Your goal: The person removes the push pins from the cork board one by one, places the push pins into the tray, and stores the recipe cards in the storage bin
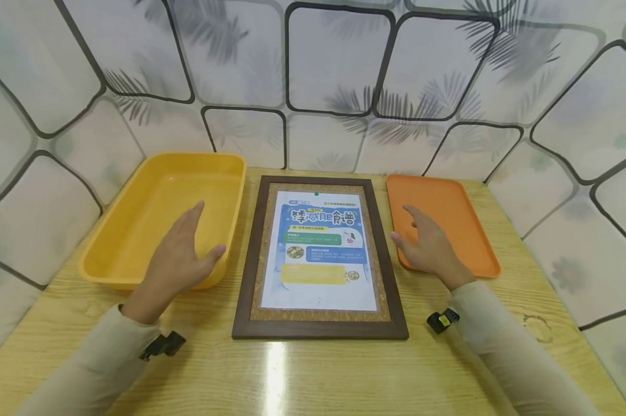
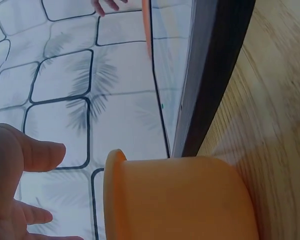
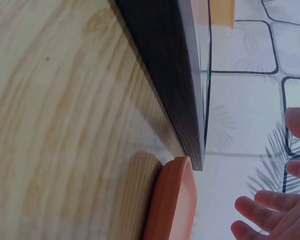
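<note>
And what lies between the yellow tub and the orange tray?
A brown-framed corkboard bearing a printed sheet, lying on the wooden tabletop; the head view shows it.

On the bench (image 1: 344, 375), a framed corkboard (image 1: 320, 330) (a poster (image 1: 318, 296) pinned to it) lies between a tub (image 1: 182, 199) at left and a tray (image 1: 458, 225) at right, a backdrop (image 1: 339, 58) behind all three.

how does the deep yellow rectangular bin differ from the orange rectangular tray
The yellow rectangular bin has tall walls, while the orange rectangular tray is shallow with a low rim. The bin looks clearly larger than the tray. The bin sits toward the left of the wood-grain table, the tray toward the right. Both have rounded corners.
</note>
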Action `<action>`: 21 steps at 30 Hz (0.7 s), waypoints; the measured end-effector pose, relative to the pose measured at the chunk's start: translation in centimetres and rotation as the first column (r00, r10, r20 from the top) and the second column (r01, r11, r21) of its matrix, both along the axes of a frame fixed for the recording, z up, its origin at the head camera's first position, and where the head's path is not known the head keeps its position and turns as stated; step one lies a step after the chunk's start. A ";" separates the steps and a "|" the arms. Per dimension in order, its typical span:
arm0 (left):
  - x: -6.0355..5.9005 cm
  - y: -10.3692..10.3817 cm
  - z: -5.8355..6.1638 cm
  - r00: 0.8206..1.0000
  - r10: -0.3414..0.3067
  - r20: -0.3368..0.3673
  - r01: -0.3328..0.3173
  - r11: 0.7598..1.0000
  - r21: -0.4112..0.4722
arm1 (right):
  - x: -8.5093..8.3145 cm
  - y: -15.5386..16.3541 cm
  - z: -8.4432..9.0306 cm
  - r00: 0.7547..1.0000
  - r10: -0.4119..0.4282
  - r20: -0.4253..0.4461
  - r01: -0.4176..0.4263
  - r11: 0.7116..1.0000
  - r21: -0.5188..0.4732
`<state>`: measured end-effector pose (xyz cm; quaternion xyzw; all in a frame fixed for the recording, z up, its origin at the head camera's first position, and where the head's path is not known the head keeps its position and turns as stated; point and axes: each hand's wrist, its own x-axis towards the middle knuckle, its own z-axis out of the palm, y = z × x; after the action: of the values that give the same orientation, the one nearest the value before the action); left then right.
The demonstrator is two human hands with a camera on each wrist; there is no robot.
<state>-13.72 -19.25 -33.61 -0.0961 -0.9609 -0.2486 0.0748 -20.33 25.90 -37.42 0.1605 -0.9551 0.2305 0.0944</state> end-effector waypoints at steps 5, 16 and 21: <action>0.0 0.3 0.2 1.000 0.005 0.025 -0.005 1.000 0.023 | -0.5 -0.1 0.0 0.999 0.002 0.036 0.000 0.999 -0.033; -0.4 0.7 0.2 1.000 -0.004 0.028 0.001 0.996 0.095 | -1.1 -0.6 0.6 0.990 -0.003 0.139 0.013 0.997 -0.075; -0.3 0.8 0.4 0.998 -0.015 0.064 0.004 0.986 0.169 | -1.4 -0.8 0.7 0.988 0.000 0.154 0.018 0.993 -0.116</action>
<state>-14.04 -18.44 -33.19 -0.0857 -0.9378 -0.3326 0.0500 -21.69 25.08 -36.75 0.1320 -0.9452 0.2971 0.0311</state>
